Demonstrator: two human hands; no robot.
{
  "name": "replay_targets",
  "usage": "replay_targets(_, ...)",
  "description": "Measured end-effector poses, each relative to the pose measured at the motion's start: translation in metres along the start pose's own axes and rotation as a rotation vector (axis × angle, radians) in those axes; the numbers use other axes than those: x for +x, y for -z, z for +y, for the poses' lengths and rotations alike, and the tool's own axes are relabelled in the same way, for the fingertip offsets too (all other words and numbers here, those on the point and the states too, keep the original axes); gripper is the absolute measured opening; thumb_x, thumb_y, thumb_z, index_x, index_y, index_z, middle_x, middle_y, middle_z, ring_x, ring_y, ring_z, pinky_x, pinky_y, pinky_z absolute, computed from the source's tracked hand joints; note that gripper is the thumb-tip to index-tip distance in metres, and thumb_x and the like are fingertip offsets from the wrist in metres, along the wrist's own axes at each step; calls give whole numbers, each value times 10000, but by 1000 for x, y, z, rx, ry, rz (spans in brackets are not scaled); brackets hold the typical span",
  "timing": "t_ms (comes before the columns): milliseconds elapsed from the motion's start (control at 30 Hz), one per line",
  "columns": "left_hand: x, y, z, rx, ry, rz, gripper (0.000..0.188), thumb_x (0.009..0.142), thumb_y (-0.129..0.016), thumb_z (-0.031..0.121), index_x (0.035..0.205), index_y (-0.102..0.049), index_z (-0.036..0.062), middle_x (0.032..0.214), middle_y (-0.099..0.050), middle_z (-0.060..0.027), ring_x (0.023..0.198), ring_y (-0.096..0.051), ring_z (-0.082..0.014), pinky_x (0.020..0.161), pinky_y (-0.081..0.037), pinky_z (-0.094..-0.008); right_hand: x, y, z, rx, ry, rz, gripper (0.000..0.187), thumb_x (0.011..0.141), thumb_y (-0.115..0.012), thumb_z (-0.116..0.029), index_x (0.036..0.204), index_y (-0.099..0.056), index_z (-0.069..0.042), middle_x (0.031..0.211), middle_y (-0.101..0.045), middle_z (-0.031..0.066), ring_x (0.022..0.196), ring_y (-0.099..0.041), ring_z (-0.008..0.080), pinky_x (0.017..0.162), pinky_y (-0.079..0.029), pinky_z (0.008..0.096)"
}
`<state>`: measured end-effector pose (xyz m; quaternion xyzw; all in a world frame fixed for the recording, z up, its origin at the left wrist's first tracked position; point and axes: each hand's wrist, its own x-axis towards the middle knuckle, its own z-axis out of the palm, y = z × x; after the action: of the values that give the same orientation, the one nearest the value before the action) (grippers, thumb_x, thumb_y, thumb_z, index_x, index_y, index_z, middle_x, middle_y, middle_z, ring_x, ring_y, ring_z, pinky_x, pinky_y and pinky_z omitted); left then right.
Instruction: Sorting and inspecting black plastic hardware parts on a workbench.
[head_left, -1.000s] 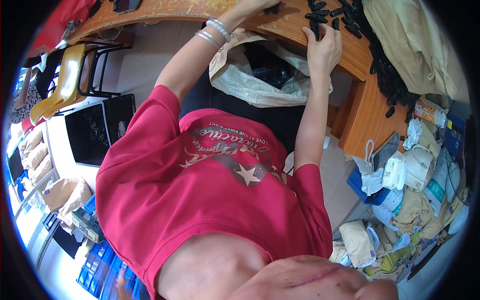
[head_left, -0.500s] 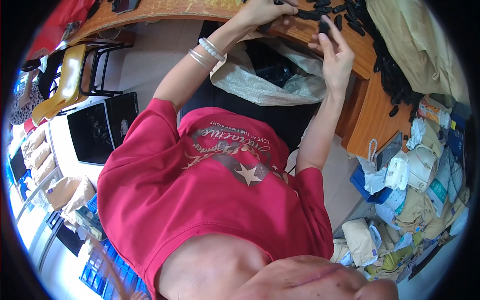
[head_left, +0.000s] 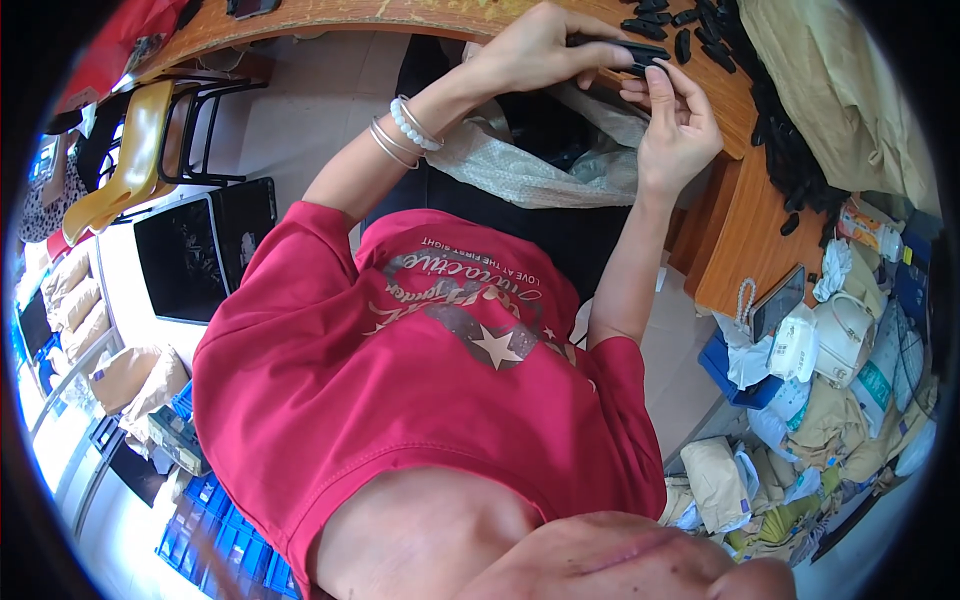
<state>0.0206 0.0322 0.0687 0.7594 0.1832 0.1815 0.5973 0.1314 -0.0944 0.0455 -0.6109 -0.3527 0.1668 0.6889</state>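
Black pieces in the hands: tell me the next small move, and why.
Probably hold the left hand steady and gently nudge the black pieces into line with the right hand. Both hands meet at these pieces, with the right thumb and fingers at their right end. Whether they are joined is too small to tell, so a light touch seems wise.

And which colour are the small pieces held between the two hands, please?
The held pieces are black; they show best in the head view.
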Motion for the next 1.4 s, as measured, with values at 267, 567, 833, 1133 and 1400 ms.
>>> replay_targets(267,-8,-29,-33,49,-242,260,412,800,-743,205,1117,-632,-34,690,-681,-101,558,-654,-113,525,-532,-234,-15,-21,18,194,79,206,149,896,-618,-13,1002,-601,90,832,-664,131,657,-649,150,625,-542,233)
replay_targets(567,-9,-32,-30,179,-464,340,374,804,-733,168,1082,-639,-65,710,-690,-115,538,-650,-118,497,-522,-221,-16,-13,16,123,163,184,124,891,-617,4,987,-607,82,866,-640,102,643,-617,121,594,-531,217)
replay_targets(833,-18,-26,-28,138,-331,262,354,794,-745,157,1094,-660,-12,768,-694,-148,558,-640,-126,505,-514,-254,-2,-5,7,45,347,88,274,839,-691,-14,1100,-621,35,973,-624,82,907,-601,124,788,-504,239)
replay_targets(1133,-22,-22,-17,262,-393,242,361,785,-758,201,1076,-674,4,868,-696,-177,631,-666,-205,577,-523,-283,-1,20,22,72,58,3,271,798,-722,16,1057,-646,36,882,-657,52,790,-600,80,757,-484,204)
replay_targets(1400,17,-5,-49,333,-542,-141,344,826,-708,293,1030,-683,18,862,-676,-119,810,-658,-275,742,-526,-353,39,49,41,-307,24,-246,155,867,-636,-58,998,-696,2,942,-689,77,856,-652,154,770,-498,274)
